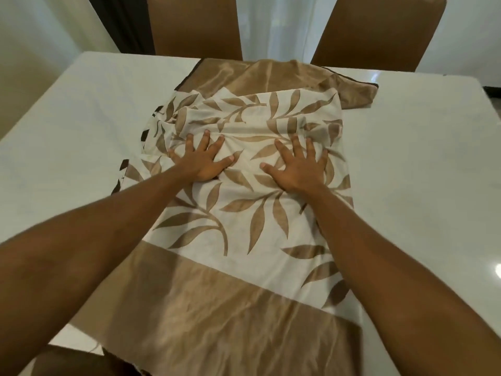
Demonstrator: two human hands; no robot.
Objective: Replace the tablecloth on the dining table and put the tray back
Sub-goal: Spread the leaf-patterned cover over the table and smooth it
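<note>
A cream tablecloth (244,218) with a tan leaf print and wide gold-brown borders lies partly folded and bunched across the middle of the white dining table (76,115). Its near border hangs over the table's front edge. My left hand (202,158) presses flat on the cloth with the fingers spread. My right hand (295,164) lies flat beside it, fingers spread too, on the leaf print. Folds of cloth bunch up just beyond both hands. No tray is in view.
Two brown upholstered chairs (195,25) (379,31) stand at the far side of the table. Another brown chair back (73,359) shows at the near left. White curtains hang behind. The glossy tabletop (423,147) shows bare on either side of the cloth.
</note>
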